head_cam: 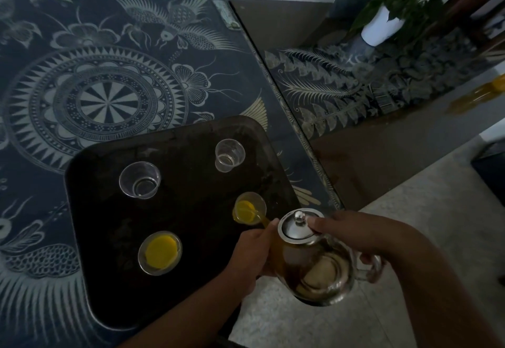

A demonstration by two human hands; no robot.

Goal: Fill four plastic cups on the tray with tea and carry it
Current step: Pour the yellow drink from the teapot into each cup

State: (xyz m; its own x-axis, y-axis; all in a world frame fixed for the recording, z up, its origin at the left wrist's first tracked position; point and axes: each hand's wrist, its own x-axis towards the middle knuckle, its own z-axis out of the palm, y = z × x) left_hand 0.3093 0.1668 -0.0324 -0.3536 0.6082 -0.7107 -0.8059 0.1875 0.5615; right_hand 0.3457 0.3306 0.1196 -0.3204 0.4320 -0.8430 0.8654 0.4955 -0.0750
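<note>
gripping the steel-lidded clear glass teapot (308,260) off the near right corner of the dark rectangular tray (103,252): right hand (352,235) fingers curled through the handle, thumb on the lid; left hand (254,252) curled against its side. pouring yellow tea (241,211) into the near-right clear plastic cup (255,202); near-left cup (159,253) full, far-left cup (139,180) and far-right cup (229,155) empty. beneath the tray, dark blue patterned tabletop (109,74); right of it, pale floor (410,224).
</note>
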